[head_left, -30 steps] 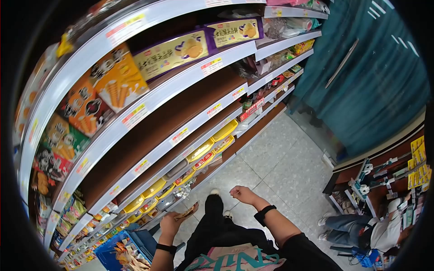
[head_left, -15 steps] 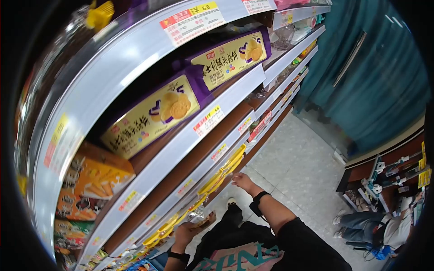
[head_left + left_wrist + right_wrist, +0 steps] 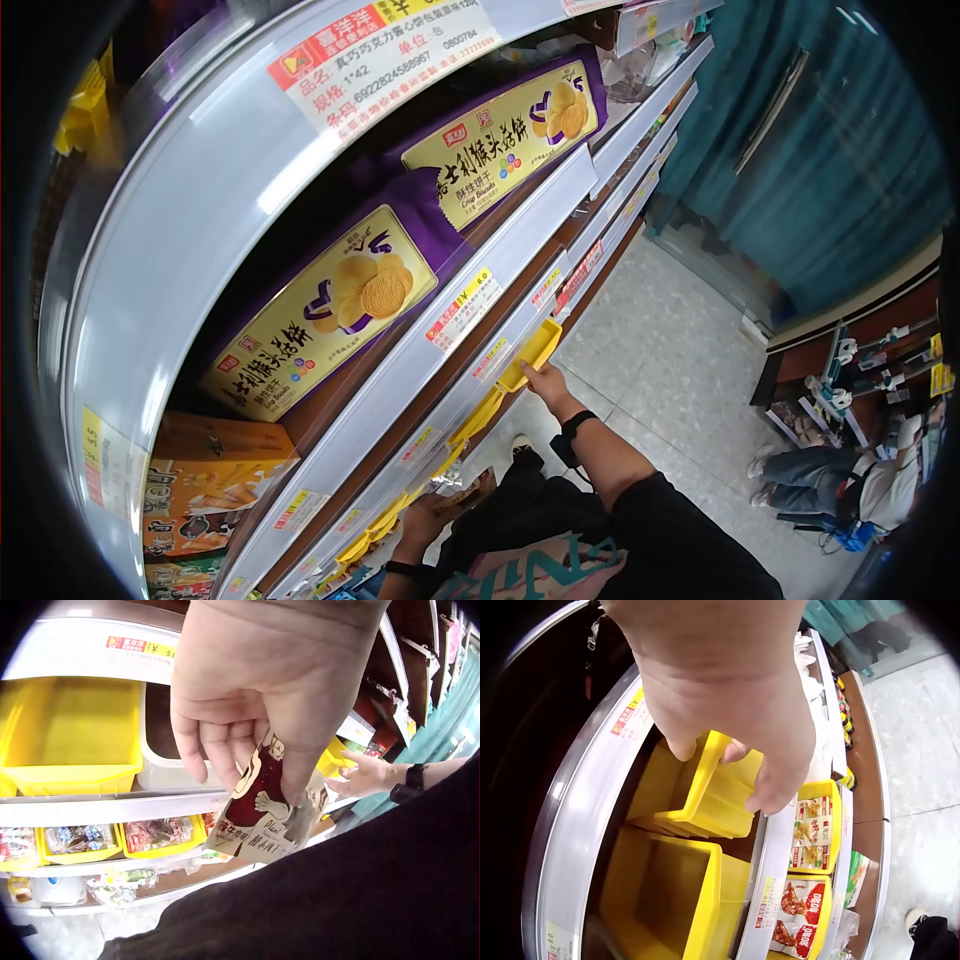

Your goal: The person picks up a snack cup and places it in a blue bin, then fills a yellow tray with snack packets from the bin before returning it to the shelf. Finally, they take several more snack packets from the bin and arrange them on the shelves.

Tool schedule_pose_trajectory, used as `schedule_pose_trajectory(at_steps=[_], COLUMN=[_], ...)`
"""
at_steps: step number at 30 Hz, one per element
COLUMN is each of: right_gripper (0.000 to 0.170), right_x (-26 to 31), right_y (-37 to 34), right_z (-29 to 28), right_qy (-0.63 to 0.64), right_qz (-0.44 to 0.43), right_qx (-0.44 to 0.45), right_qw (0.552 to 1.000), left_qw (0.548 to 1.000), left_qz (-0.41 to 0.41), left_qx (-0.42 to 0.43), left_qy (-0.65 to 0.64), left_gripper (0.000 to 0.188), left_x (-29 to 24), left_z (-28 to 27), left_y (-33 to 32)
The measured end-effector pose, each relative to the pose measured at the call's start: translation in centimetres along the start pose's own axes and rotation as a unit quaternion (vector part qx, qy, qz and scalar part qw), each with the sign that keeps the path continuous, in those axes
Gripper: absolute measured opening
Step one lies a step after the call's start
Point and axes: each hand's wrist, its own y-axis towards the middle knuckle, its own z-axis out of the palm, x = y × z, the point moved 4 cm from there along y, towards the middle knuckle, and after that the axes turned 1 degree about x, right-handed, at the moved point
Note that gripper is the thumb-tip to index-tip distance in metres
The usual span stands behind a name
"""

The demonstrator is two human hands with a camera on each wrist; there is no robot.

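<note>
The right hand [image 3: 720, 694] has its fingers hooked over the raised rim of an open-topped, bright yellow moulded plastic bin [image 3: 731, 796], with a digit on the inner side and others on the outer, pinching the wall between them. The bin sits at a shelf tier behind a pale grey shelf edge [image 3: 576, 799], just beside a second yellow plastic bin [image 3: 721, 904]; whether its base touches the shelf cannot be told. It looks light and fairly stiff, and its thin wall likely flexes a little under a one-handed pinch. The smooth plastic may slide, so the thick lip seems the best hold, near the middle of the side so that the bin does not swing or knock its neighbour.

The left hand [image 3: 262, 690] pinches a flat, dark red and cream printed snack packet [image 3: 259, 801] by its upper part, thumb on one side and fingers on the other, its lower end hanging free in front of the shelves. The packet is probably very light, soft and rather slick; a flat pinch near one end should do, since hard squeezing could crease it or crush what is inside.
</note>
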Motion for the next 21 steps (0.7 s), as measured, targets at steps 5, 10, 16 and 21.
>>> schedule_pose_trajectory(at_steps=[5, 10, 16, 21], right_gripper=[0.040, 0.037, 0.039, 0.038], right_x=[-2.3, -7.5, -11.9, -15.4], right_y=[-4.2, -11.1, -20.7, -27.5], right_z=[-4.3, -11.3, -17.6, -18.8], right_qy=[-0.035, -0.076, -0.115, -0.122], right_qz=[-0.006, 0.012, -0.009, -0.007], right_qx=[-0.051, -0.054, -0.134, -0.099], right_qw=[0.998, 0.996, 0.984, 0.988], left_qw=[0.999, 0.996, 0.988, 0.970], left_qz=[0.025, 0.075, 0.134, 0.147], left_qx=[0.000, 0.037, -0.014, -0.027], left_qy=[-0.031, -0.024, -0.076, -0.190], left_gripper=[0.039, 0.042, 0.039, 0.028], left_x=[-1.0, -1.9, -5.8, -8.2], left_z=[0.8, 3.0, 3.5, 6.5], left_y=[0.9, 2.6, 1.7, -0.5])
